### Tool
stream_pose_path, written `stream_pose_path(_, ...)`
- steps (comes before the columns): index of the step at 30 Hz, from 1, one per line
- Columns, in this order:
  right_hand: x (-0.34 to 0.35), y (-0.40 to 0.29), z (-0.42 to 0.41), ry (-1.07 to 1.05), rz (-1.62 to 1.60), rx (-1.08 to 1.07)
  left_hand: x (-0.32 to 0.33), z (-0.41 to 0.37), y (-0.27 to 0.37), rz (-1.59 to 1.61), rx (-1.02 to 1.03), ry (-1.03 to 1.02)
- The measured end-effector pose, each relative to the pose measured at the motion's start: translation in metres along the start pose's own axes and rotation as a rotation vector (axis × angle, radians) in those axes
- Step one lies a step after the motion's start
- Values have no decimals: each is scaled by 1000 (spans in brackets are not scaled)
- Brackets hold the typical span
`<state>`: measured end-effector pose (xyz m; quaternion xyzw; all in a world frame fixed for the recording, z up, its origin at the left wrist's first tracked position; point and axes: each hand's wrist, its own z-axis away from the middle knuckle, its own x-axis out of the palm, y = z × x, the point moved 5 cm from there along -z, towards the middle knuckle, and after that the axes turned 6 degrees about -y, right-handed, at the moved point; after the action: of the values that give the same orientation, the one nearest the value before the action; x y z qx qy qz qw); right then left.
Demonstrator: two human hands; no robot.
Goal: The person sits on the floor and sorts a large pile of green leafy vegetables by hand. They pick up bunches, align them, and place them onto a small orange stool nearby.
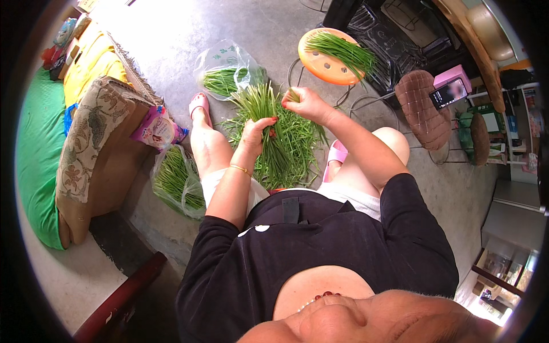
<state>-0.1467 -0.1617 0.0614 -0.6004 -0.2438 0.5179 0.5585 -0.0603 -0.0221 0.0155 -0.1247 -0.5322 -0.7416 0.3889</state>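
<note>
My left hand point(256, 136) grips a thick bunch of long green stalks point(262, 105), probably garlic chives, with the pale ends fanned upward. Just right of it, my right hand point(312, 106) is closed around a thinner bundle of stalks point(293, 95); pale ends poke out above the fist and green tips hang below. Beneath both hands, a loose heap of green trimmings point(298, 145) covers the floor between my feet. Beyond the bunch lies a clear plastic bag point(223, 53) with more stalks in it. A neat bundle of stalks point(341, 49) rests on an orange stool point(328, 73).
Another plastic bag of stalks point(178, 180) sits by my left leg, near a purple package point(158, 128) and a fabric-topped cardboard box point(111, 158). At right, a phone point(449, 93) leans on a pink box point(452, 76) above a brown quilted seat point(418, 107). Shelves point(514, 128) line the far right.
</note>
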Motion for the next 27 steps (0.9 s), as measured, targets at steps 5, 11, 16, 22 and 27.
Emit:
stream_pose_path(5,14,-6,2,-15,62,-1,-1,-2,-5,-23,-2,-64)
stream_pose_path(11,14,4,-4,24,-33,-26,6,-2,-5,-63,-26,-67)
stream_pose_path(16,11,3,-5,15,-65,14,9,2,-3,-125,-38,-54)
stream_pose_path(22,3,10,-7,40,-58,99,-4,-5,0,-33,56,56)
stream_pose_path(27,11,12,-5,-26,-88,103,0,-4,1,-35,112,73)
